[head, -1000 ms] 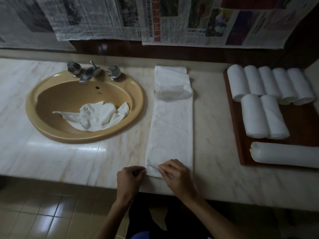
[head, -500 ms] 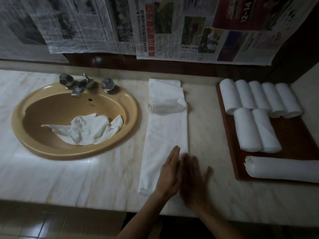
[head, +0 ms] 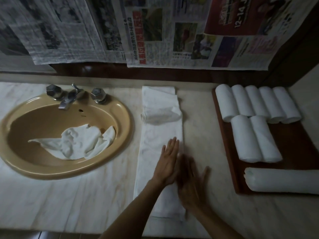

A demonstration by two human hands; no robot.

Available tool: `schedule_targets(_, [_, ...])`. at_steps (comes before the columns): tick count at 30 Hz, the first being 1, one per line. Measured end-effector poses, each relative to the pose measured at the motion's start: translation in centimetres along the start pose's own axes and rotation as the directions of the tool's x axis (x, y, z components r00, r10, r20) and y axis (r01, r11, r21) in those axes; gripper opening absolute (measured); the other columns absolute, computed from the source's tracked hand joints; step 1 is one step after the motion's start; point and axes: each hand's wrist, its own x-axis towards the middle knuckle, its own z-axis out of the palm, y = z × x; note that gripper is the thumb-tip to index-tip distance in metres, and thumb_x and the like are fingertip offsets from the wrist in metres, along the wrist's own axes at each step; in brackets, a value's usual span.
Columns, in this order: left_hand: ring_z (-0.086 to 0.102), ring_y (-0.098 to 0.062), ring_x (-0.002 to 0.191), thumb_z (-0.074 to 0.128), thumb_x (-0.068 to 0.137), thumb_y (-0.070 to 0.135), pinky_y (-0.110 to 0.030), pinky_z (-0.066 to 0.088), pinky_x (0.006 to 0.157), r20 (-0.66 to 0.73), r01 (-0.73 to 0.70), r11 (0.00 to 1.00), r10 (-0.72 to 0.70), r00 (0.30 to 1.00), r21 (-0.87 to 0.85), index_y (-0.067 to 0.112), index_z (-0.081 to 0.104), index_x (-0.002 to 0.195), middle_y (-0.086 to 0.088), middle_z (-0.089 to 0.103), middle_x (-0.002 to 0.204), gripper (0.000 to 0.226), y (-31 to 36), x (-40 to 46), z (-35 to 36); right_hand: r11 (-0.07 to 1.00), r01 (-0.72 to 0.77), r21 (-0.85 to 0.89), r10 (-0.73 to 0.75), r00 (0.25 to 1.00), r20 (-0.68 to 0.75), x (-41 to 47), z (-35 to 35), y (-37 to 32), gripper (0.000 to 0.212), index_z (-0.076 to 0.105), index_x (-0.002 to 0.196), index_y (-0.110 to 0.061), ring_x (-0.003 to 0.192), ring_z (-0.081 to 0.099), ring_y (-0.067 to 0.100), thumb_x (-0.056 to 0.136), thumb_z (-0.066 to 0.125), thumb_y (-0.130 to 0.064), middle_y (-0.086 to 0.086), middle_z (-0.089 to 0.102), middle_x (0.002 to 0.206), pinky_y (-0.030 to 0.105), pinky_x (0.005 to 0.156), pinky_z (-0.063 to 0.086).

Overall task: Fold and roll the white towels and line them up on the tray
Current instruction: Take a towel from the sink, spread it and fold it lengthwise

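A long white towel (head: 155, 144), folded into a narrow strip, lies on the marble counter, its far end loosely folded back. My left hand (head: 168, 161) presses flat on the strip with straight fingers. Beside it my right hand (head: 191, 180), blurred by motion, lies flat with fingers spread over the towel's right edge. The wooden tray (head: 296, 149) at the right carries several rolled white towels (head: 255, 102) in two rows and one longer roll (head: 283, 180) across its near end. A crumpled white towel (head: 77, 144) sits in the sink.
The tan sink (head: 25, 163) with chrome taps (head: 72, 95) fills the counter's left side. Newspaper sheets (head: 155, 31) hang on the wall behind. The counter's front edge runs just below my forearms, with tiled floor (head: 20, 235) beneath.
My hands left the towel's near corners, which they pinched a second ago, and now lie flat on the strip farther up. The camera has tilted and moved closer.
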Motion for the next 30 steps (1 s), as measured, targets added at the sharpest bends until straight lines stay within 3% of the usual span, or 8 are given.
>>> schedule_targets(3, [0.012,-0.028,0.151,0.002,0.101,0.047,-0.051,0.01,0.122,-0.027,0.03,0.968,-0.025,0.999,0.248,0.007,0.023,0.155,-0.007,0.014,0.162,0.07,-4.2,1.9,-1.3,0.992,-0.094,0.084,0.093,0.995,0.018,0.3,-0.1,-0.1,0.061,0.037,0.153,-0.014,0.149,0.028,0.023,0.102,0.024,-0.044,0.001,0.03,0.161,0.075,0.109,0.015])
schedule_targets(7, [-0.009,-0.023,0.152,-0.015,0.086,0.055,-0.037,-0.015,0.118,-0.19,0.39,0.896,-0.354,0.916,0.212,0.006,0.002,0.156,-0.009,-0.008,0.163,0.086,-4.3,4.3,-2.9,0.991,-0.101,0.09,0.101,0.995,0.008,0.1,-0.4,-0.2,0.061,0.036,0.153,-0.013,0.149,0.027,0.023,0.102,0.022,-0.042,0.0,0.03,0.162,0.074,0.11,0.015])
schedule_targets(12, [-0.012,-0.017,0.151,-0.01,0.092,0.052,-0.04,-0.01,0.122,0.122,-0.038,0.941,-0.003,0.993,0.336,0.015,0.002,0.157,-0.002,-0.006,0.165,0.075,-2.2,4.7,-1.6,0.994,-0.087,0.061,0.087,0.996,0.013,0.0,-0.1,-0.1,0.063,0.037,0.152,-0.013,0.15,0.025,0.024,0.096,0.036,-0.04,0.0,0.027,0.162,0.074,0.111,0.013])
schedule_targets(17, [0.0,-0.021,0.151,-0.01,0.093,0.063,-0.033,-0.005,0.122,-0.105,0.156,0.941,-0.13,0.986,0.299,0.007,0.016,0.155,-0.004,0.004,0.16,0.088,-9.6,2.6,-6.7,0.991,-0.102,0.083,0.099,0.995,0.033,0.1,-0.6,-0.3,0.063,0.034,0.154,-0.014,0.151,0.021,0.021,0.097,0.034,-0.041,-0.003,0.024,0.164,0.073,0.111,0.012])
schedule_targets(21, [0.028,-0.028,0.146,0.027,0.104,0.027,-0.038,0.017,0.122,-0.224,0.064,0.956,0.002,0.975,0.285,0.003,0.039,0.148,-0.014,0.033,0.155,0.052,-6.5,-1.5,-4.8,0.993,-0.09,0.076,0.088,0.995,0.04,0.3,-0.9,-0.3,0.064,0.034,0.154,-0.015,0.151,0.021,0.022,0.097,0.035,-0.042,-0.002,0.023,0.164,0.073,0.111,0.012])
schedule_targets(25, [0.061,-0.025,0.113,0.057,0.098,0.027,-0.042,0.054,0.091,-0.154,-0.112,0.955,0.158,0.975,0.275,0.015,0.069,0.119,-0.006,0.067,0.122,0.027,-3.8,-8.3,-2.7,0.992,-0.097,0.076,0.094,0.995,0.043,0.2,-0.9,-0.1,0.062,0.038,0.153,-0.016,0.151,0.021,0.025,0.096,0.035,-0.041,0.002,0.028,0.162,0.075,0.111,0.004])
schedule_targets(27, [0.062,-0.024,0.087,0.068,0.092,0.026,-0.039,0.051,0.07,-0.178,-0.153,0.955,0.201,0.963,0.252,0.017,0.074,0.098,-0.003,0.067,0.099,0.013,-3.9,-11.6,-3.0,0.987,-0.054,0.151,0.061,0.997,-0.039,-0.4,-1.3,-0.5,0.055,0.051,0.143,-0.017,0.147,0.031,0.03,0.093,0.039,-0.035,0.005,0.039,0.157,0.07,0.114,0.003])
schedule_targets(30, [0.061,-0.019,0.08,0.07,0.091,0.035,-0.034,0.049,0.064,-0.059,-0.308,0.915,0.333,0.941,0.26,0.023,0.076,0.093,0.001,0.065,0.092,0.014,-4.5,-15.7,-3.9,0.908,0.271,0.321,-0.2,0.951,-0.237,-2.9,-2.6,-1.3,0.022,0.071,0.106,-0.019,0.109,0.061,0.03,0.09,0.057,-0.026,0.003,0.063,0.119,0.052,0.098,0.043])
